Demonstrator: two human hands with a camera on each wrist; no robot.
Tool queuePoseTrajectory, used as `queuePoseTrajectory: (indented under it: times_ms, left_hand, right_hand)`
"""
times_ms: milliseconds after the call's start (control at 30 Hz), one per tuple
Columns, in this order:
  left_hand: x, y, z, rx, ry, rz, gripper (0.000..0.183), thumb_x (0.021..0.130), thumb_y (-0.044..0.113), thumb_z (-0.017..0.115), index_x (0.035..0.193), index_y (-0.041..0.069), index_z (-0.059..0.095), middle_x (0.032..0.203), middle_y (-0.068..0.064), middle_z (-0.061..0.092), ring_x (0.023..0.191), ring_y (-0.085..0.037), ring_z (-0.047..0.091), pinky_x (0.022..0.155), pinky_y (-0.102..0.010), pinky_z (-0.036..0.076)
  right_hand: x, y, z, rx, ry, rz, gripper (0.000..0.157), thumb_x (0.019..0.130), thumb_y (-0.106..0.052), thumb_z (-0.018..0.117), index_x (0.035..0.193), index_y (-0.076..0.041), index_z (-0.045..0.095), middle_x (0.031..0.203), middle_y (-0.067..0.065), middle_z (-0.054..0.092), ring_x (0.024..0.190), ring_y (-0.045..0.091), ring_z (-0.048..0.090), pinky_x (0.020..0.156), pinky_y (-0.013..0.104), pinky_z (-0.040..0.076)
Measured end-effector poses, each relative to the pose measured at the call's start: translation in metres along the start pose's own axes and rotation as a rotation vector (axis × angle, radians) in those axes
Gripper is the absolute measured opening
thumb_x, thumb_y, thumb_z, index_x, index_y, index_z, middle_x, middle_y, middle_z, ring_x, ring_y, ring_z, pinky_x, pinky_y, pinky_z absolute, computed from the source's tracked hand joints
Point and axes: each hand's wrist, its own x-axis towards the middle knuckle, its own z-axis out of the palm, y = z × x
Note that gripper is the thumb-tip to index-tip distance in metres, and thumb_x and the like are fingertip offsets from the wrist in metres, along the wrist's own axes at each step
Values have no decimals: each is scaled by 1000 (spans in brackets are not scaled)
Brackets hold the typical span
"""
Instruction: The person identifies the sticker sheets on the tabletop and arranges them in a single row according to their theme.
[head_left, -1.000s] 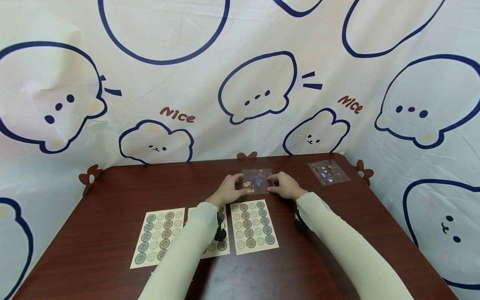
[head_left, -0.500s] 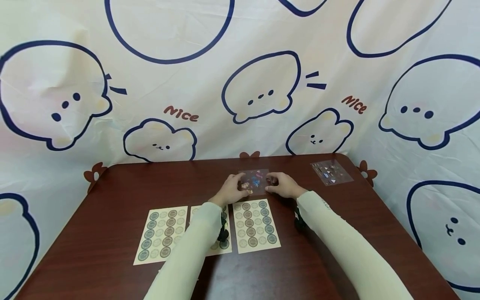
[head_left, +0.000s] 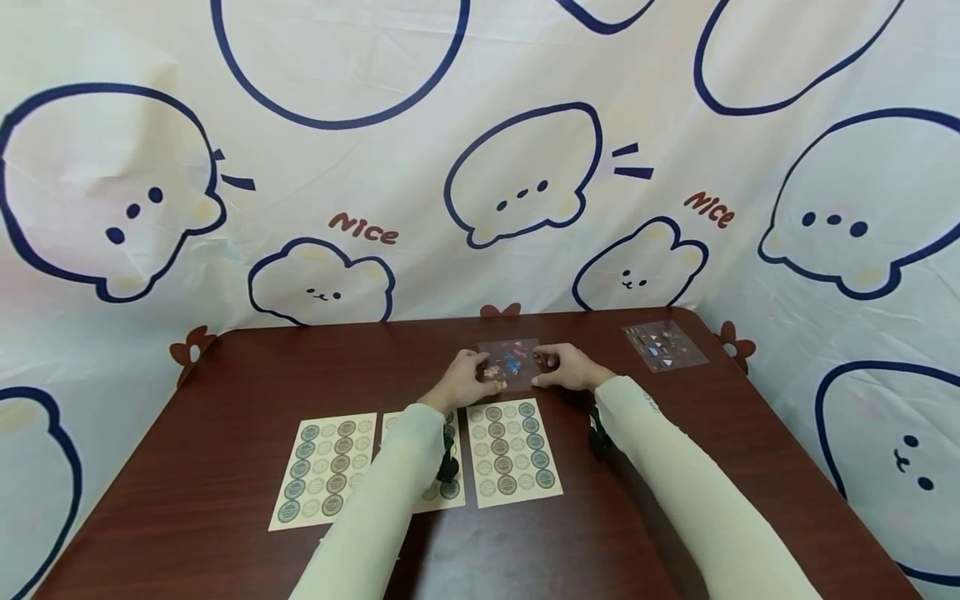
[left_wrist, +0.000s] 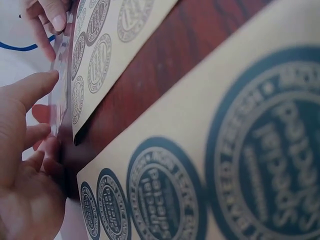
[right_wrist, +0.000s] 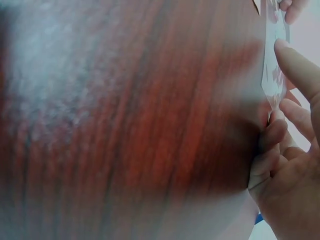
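Clear plastic sheet (head_left: 513, 365) between left fingers (left_wrist: 36, 134) and right fingers (right_wrist: 298, 116), half-curled, edges in grip

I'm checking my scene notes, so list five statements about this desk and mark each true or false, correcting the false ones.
1. Three cream label sheets lie on the tabletop. True.
2. The left hand is at the left edge of the clear sticker sheet that lies between the hands. True.
3. The right hand touches the second clear sheet. False: it is at the right edge of the sheet between the hands.
4. The second clear sheet lies near the table's far left corner. False: far right.
5. The left sleeve hides part of the middle cream sheet. True.
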Motion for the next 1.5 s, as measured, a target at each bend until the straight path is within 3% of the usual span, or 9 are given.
queuePoseTrajectory:
  times_ms: [133, 400, 700, 1233, 1500]
  left_hand:
    - [-1, 2, -1, -11, 2, 2, 73, 94, 23, 71, 154, -2, 37, 153, -22, 37, 129, -34, 50, 109, -48, 44]
    - [0, 2, -2, 13, 0, 0, 75, 95, 23, 70, 155, -2, 34, 154, -23, 36, 129, -34, 50, 110, -48, 44]
    - [5, 3, -1, 89, 1, 10, 68, 95, 24, 71, 150, -4, 43, 150, -21, 39, 135, -33, 47, 113, -45, 43]
    - [4, 4, 1, 93, 22, 0, 64, 95, 23, 72, 148, -3, 47, 143, -21, 41, 122, -30, 50, 107, -43, 46]
    - [2, 4, 1, 98, 29, -9, 60, 95, 23, 71, 146, -2, 50, 143, -21, 44, 125, -30, 50, 109, -43, 45]
  right_hand:
    - [0, 0, -3, 1, 0, -17, 66, 92, -21, 75, 150, -2, 47, 98, 11, 52, 92, 22, 49, 86, 36, 39]
    - [1, -4, -3, -21, -8, 36, 68, 92, -20, 75, 151, -3, 45, 100, 10, 51, 97, 24, 49, 89, 36, 38]
    - [5, 0, -1, -19, -1, 49, 66, 91, -20, 76, 150, -4, 48, 100, 9, 51, 98, 24, 49, 90, 36, 38]
    - [1, -3, 1, 20, 27, 44, 61, 91, -19, 77, 145, -3, 53, 100, 10, 52, 93, 23, 49, 86, 37, 38]
    - [-1, -6, 3, 35, 37, 81, 61, 92, -19, 76, 146, -4, 53, 105, 12, 54, 97, 24, 50, 87, 36, 40]
